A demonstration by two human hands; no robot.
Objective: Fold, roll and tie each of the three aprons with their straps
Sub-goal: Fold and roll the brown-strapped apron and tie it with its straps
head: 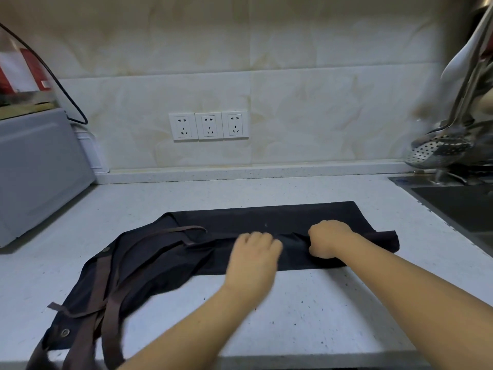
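A dark navy apron (266, 217) lies folded lengthwise across the white countertop (306, 311). Its bib end spreads toward the front left corner. Brown straps (109, 297) trail over the bib and hang off the counter's front edge. My left hand (252, 259) rests palm down on the apron's middle, fingers curled over the cloth. My right hand (328, 239) is closed on a fold of the apron fabric just to the right of it. Only one apron is in view.
A grey appliance (37, 174) stands at the left edge. Three wall sockets (209, 126) sit on the tiled backsplash. A sink (458, 206) is at the right, with hanging metal utensils and a perforated skimmer (440, 150) above it.
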